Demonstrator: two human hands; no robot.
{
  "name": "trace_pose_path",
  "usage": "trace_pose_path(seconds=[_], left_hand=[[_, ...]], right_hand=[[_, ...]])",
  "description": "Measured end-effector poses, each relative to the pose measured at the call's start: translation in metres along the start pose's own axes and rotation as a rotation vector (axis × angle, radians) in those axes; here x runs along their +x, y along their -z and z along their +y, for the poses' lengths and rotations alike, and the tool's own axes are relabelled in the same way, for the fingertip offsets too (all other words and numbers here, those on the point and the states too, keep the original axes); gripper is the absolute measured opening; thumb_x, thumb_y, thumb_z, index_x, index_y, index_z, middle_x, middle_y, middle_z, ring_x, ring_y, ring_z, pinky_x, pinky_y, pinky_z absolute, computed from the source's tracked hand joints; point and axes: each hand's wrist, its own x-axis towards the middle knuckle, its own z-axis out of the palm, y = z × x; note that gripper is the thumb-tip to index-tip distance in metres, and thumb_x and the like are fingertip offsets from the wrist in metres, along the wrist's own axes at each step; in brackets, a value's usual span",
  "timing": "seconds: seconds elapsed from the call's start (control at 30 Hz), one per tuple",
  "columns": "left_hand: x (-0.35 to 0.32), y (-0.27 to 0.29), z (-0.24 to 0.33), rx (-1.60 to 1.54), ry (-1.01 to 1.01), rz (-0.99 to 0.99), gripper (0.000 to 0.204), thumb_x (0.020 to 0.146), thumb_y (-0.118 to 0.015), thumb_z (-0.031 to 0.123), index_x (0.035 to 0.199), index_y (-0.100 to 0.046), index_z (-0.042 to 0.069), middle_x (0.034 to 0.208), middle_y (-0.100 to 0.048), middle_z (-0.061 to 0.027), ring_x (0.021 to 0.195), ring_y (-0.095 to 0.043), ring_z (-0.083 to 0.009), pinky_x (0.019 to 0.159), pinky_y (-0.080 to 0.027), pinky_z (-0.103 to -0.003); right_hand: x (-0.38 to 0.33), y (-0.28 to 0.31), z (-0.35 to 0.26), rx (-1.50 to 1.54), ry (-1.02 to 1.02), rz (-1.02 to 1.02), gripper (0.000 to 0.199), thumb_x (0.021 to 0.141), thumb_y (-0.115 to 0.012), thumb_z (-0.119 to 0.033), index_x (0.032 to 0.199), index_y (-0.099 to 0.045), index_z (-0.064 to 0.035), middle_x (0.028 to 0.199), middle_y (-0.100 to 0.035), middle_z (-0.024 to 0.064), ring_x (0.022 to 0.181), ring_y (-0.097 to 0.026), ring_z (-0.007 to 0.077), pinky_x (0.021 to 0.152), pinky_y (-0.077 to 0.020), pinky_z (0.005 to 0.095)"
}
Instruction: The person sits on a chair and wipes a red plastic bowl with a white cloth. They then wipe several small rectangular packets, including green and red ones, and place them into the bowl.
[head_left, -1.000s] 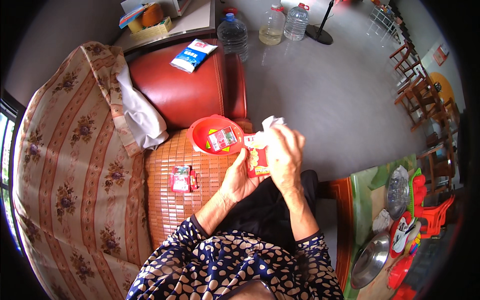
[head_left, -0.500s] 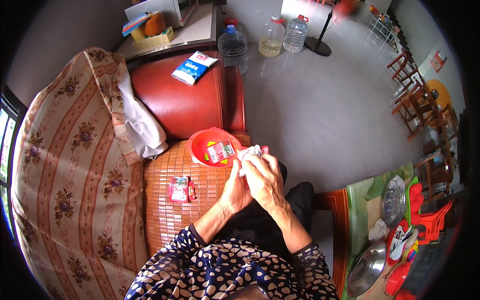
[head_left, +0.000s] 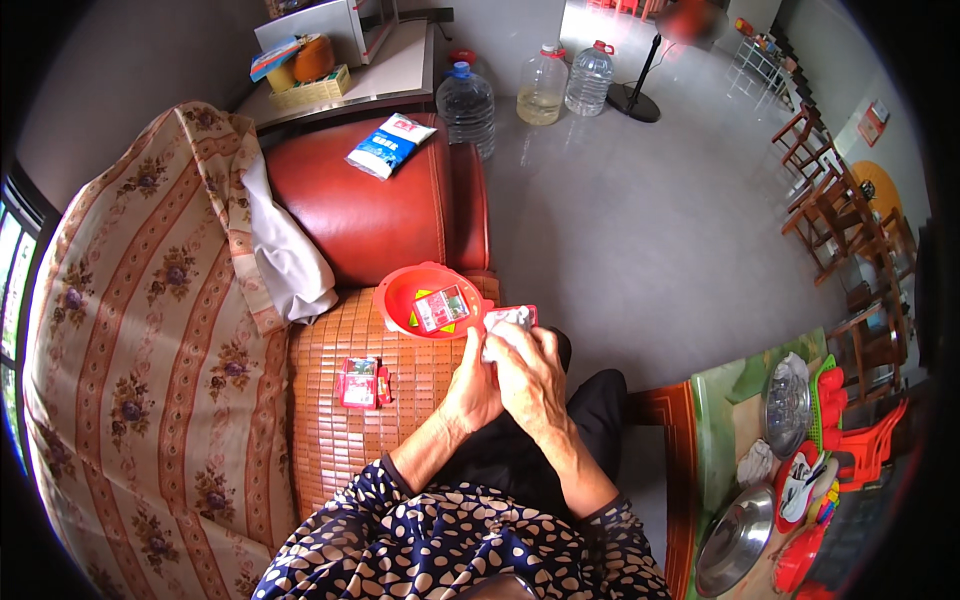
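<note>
"Because the two hands overlap so closely, can you tell what each one holds?"

"Mostly. The left hand supports a flat red packet, its thumb pointing up and its other fingers largely hidden. The right hand is curled narrow around a crumpled white wipe and bears it against the packet."

"Where exactly is that packet?"

"Held up off the seat, near the far right corner of the bamboo mat. Its upper end shows just beside the handle of the red bowl; whether the two touch, I can't tell."

"And the bowl?"

"It stands at the mat's far edge, toward the right corner. Inside, a red-and-white pack lies tilted over something yellow-green."

"What else is on the mat?"

"A red pack, closer to the left edge than the bowl is, with a smaller red piece just beside its right side."

"Beyond the far edge?"

"A red leather armrest, carrying a blue-and-white bag near its far right corner."

"And over to the right?"

"A green-bordered worktop. A steel basin sits along its left edge."
</note>
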Motion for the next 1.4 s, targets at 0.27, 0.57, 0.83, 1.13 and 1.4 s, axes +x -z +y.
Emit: trace_pose_path(seconds=[0.27, 0.57, 0.83, 1.13, 1.4], left_hand=[[-0.004, 0.004, -0.007, -0.012, 0.010, 0.004, 0.052, 0.099, -0.043, 0.046, 0.138, -0.044, 0.011, 0.137, -0.051, -0.0073, 0.127, -0.047, -0.0215, 0.110, -0.034, -0.040], [0.005, 0.010, -0.009, -0.029, -0.028, -0.031, 0.051, 0.100, -0.041, 0.045, 0.136, -0.044, 0.009, 0.135, -0.053, -0.0082, 0.126, -0.048, -0.0220, 0.111, -0.034, -0.040], [0.002, 0.018, -0.012, -0.097, 0.030, -0.058, 0.054, 0.100, -0.041, 0.047, 0.132, -0.048, 0.005, 0.126, -0.059, -0.0143, 0.119, -0.055, -0.0280, 0.106, -0.040, -0.043], [-0.013, 0.013, -0.019, -0.035, 0.129, 0.023, 0.050, 0.098, -0.045, 0.047, 0.130, -0.049, 0.009, 0.125, -0.058, -0.0060, 0.118, -0.054, -0.0205, 0.106, -0.040, -0.038], [-0.011, 0.011, -0.007, -0.007, 0.072, -0.030, 0.064, 0.098, -0.033, 0.059, 0.140, -0.041, 0.012, 0.137, -0.051, -0.0060, 0.127, -0.047, -0.0204, 0.108, -0.038, -0.040]], right_hand=[[-0.001, 0.004, 0.003, -0.017, -0.065, 0.046, 0.026, 0.078, -0.061, -0.007, 0.104, -0.065, -0.0060, 0.111, -0.063, 0.0067, 0.098, -0.056, 0.0300, 0.082, -0.0506, 0.0385], [-0.021, 0.001, 0.008, -0.152, -0.130, 0.065, 0.033, 0.080, -0.060, -0.009, 0.112, -0.062, -0.0011, 0.116, -0.059, 0.0124, 0.098, -0.055, 0.0334, 0.082, -0.0514, 0.0397], [-0.051, 0.014, -0.019, -0.070, -0.171, 0.006, 0.034, 0.075, -0.066, 0.000, 0.109, -0.065, -0.0020, 0.112, -0.060, 0.0102, 0.097, -0.057, 0.0298, 0.080, -0.0525, 0.0378], [-0.014, 0.022, -0.010, -0.067, -0.091, -0.033, 0.028, 0.079, -0.060, -0.008, 0.106, -0.066, -0.0068, 0.113, -0.061, 0.0054, 0.097, -0.057, 0.0280, 0.081, -0.0518, 0.0361], [0.008, 0.009, 0.007, 0.012, 0.098, -0.116, 0.027, 0.075, -0.061, -0.011, 0.101, -0.067, -0.0057, 0.111, -0.065, 0.0076, 0.100, -0.057, 0.0279, 0.084, -0.0499, 0.0366]])
